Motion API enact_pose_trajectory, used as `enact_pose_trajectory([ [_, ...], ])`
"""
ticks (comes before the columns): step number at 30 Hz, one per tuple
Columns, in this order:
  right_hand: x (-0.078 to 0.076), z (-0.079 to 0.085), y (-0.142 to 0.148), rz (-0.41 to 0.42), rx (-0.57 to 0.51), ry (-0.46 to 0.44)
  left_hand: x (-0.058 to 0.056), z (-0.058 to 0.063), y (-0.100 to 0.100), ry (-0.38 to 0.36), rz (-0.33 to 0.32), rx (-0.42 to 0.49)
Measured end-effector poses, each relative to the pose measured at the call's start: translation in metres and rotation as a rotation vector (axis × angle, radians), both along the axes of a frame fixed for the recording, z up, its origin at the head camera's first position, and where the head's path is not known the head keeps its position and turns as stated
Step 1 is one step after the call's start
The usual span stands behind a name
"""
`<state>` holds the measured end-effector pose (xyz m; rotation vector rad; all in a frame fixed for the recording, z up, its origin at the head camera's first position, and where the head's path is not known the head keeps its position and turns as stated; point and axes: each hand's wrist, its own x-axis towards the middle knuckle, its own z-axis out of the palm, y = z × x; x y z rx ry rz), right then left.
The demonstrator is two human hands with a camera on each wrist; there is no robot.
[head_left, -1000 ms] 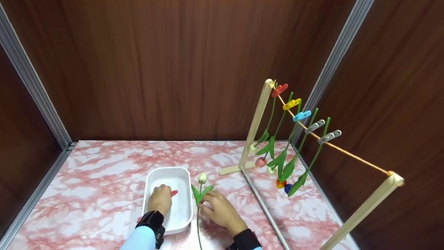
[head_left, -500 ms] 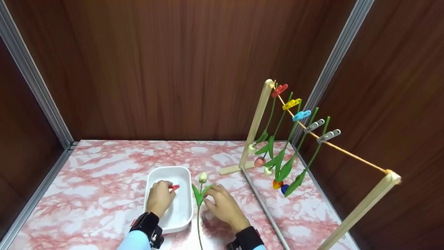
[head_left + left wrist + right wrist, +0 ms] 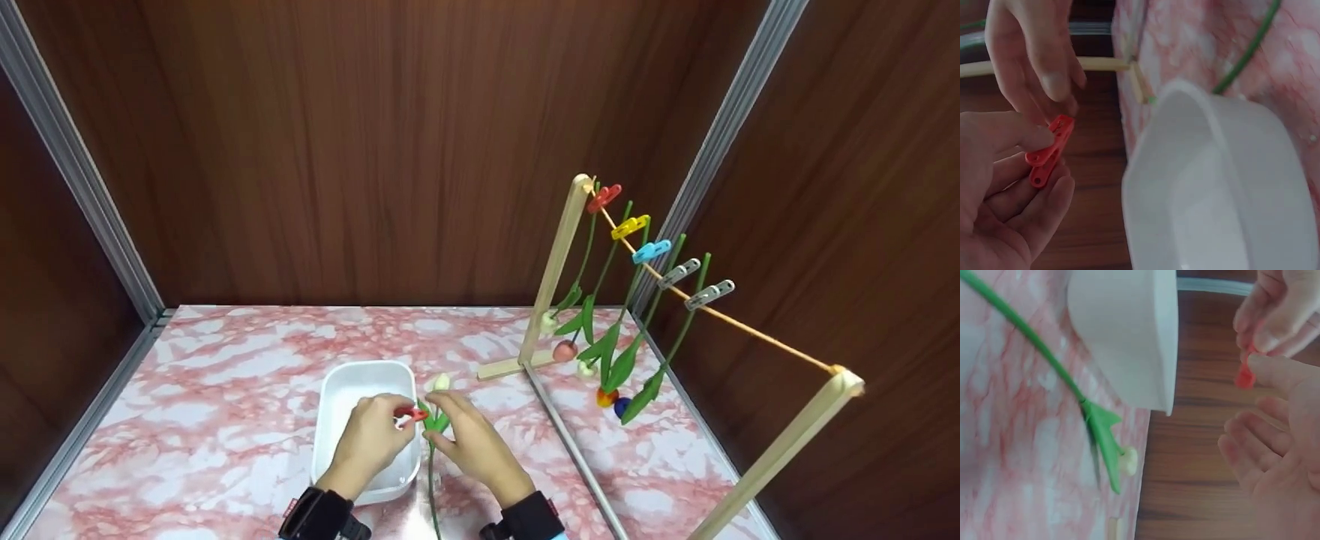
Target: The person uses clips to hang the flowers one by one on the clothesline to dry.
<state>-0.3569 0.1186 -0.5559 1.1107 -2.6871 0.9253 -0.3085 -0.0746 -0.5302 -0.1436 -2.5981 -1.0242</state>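
Over the white basin (image 3: 322, 442), my left hand (image 3: 375, 435) pinches a red clothespin (image 3: 1050, 149) between thumb and fingers. The clothespin points toward my right hand (image 3: 480, 450), whose fingers are spread around its far end. In the right wrist view, the right thumb (image 3: 1275, 371) is right by the clothespin tip; I cannot tell whether it touches. The other right fingers are loosely bent and hold nothing. A white artificial tulip (image 3: 1103, 433) with green leaves lies on the table beside the basin, partly hidden under the hands in the head view.
At the right stands a wooden rack (image 3: 559, 262) with a string (image 3: 765, 337). Several tulips hang from it upside down by red, yellow, blue (image 3: 651, 251) and grey clothespins. A metal bar (image 3: 574, 450) joins its posts. Marbled pink tabletop (image 3: 247, 375) extends left of the basin.
My left hand has lifted the red clothespin out of the basin and moved it right. The right hand has left the tulip's leaves and risen toward the clothespin.
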Motion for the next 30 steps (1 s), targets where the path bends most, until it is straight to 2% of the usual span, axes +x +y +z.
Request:
enact_pose_trajectory([
  [5, 0.002, 0.002, -0.002, 0.031, -0.043, -0.002, 0.006, 0.012, 0.005, -0.010, -0.096, 0.017],
  [10, 0.005, 0.002, 0.001, 0.051, -0.080, -0.070, 0.009, 0.011, 0.004, -0.058, -0.164, 0.120],
  [12, 0.007, 0.003, 0.001, 0.053, -0.115, -0.107, 0.010, 0.010, 0.003, -0.090, -0.165, 0.225],
  [14, 0.009, 0.006, 0.001, 0.058, -0.197, -0.164, 0.010, 0.011, 0.004, -0.123, -0.137, 0.371],
  [18, 0.013, 0.012, -0.002, 0.086, -0.402, -0.284, 0.011, 0.016, 0.006, -0.213, -0.076, 0.753],
  [21, 0.015, 0.018, -0.004, 0.102, -0.479, -0.350, 0.011, 0.020, 0.005, -0.255, -0.083, 0.922],
  [22, 0.016, 0.020, -0.005, 0.106, -0.490, -0.364, 0.011, 0.021, 0.005, -0.263, -0.101, 0.951],
  [26, 0.017, 0.023, -0.006, 0.147, -0.528, -0.387, 0.010, 0.021, 0.008, -0.276, -0.160, 0.964],
  [30, 0.018, 0.021, -0.007, 0.194, -0.544, -0.415, 0.012, 0.020, 0.010, -0.273, -0.156, 0.986],
])
